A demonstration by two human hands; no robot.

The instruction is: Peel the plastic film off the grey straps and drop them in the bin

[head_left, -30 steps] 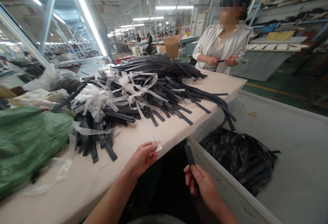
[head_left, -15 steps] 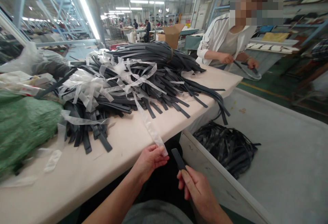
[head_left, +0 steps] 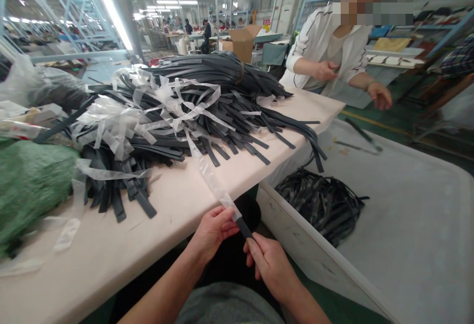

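My left hand (head_left: 216, 229) pinches the near end of a long clear plastic sleeve (head_left: 210, 178), which trails back over the table edge to the pile. Between the fingers of my right hand (head_left: 267, 260) is a flat black strap (head_left: 244, 227), its tip now at the sleeve's end and partly inside it. The rest of that strap is hidden below my right hand. Beyond my hands lies a big heap of black straps (head_left: 229, 101), with a tangle of clear plastic sleeves (head_left: 163, 101) on top.
To the right stands a white bin (head_left: 418, 205) with a pile of black straps (head_left: 322, 205) in it. A green sack (head_left: 35, 185) sits on the left of the pale table (head_left: 148, 250). Across the bin, a co-worker in a white jacket (head_left: 313, 37) has a strap dropping from one hand.
My right hand has moved left and up, bringing the strap tip into the sleeve end. The co-worker has let go of a strap, which falls into the bin.
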